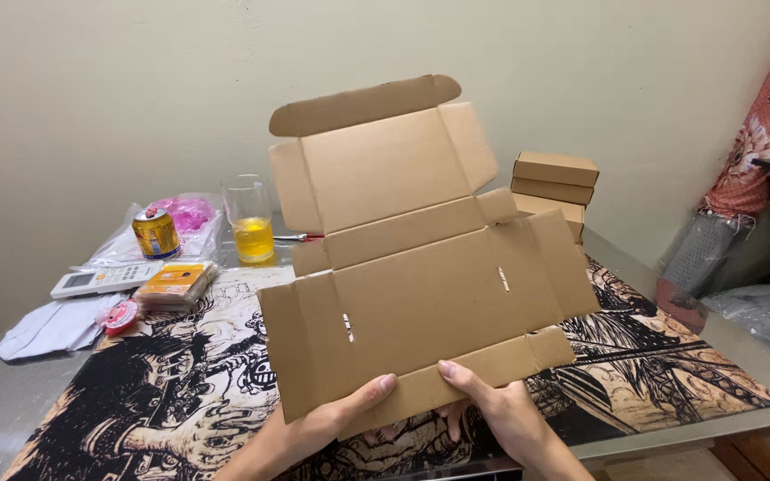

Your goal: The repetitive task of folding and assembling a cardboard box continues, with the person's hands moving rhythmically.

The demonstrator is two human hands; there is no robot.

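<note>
A flat, unfolded brown cardboard box blank (421, 276) with flaps and two small slots is held up over the table, its far end bent upward. My left hand (331, 419) grips its near edge from below, thumb on top. My right hand (492, 410) holds the same near flap, thumb on the cardboard. Under it lies a black and tan illustrated mat (171, 392).
Three folded cardboard boxes (554, 187) are stacked at the back right. At the back left stand a glass of yellow drink (251, 223), a yellow can (155, 233), a white remote (104, 279), a packet (174, 283), plastic bags and papers. A patterned cloth hangs at far right.
</note>
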